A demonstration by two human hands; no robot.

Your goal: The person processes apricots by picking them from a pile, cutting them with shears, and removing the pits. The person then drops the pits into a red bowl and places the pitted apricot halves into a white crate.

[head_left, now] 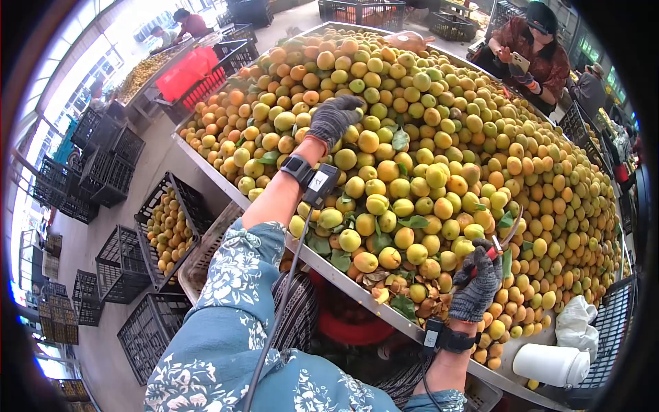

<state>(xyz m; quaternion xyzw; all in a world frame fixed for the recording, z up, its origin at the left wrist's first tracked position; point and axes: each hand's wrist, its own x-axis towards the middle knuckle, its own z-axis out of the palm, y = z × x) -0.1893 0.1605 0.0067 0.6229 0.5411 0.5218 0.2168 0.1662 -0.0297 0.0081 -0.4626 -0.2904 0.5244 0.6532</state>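
My left hand (335,120), in a dark grey knitted glove, reaches over the middle of a large heap of apricots (425,175). Its fingers are stretched out and slightly bent beside the yellow-green fruit, and I see nothing held in them. Near the front edge, my right hand (475,285), gloved the same way, is closed around red-handled shears (493,253). The curved metal blades point up and away, over the apricots. Torn, browned fruit pieces (429,302) and green leaves (403,306) lie just left of my right hand.
The metal-rimmed table (322,269) holds the heap. A white lidded cup (551,364) and a crumpled white bag (576,321) are at right. A red tub (353,326) sits below the edge. Black crates (154,329) stand at left. Across the table, a person (539,55) holds a phone.
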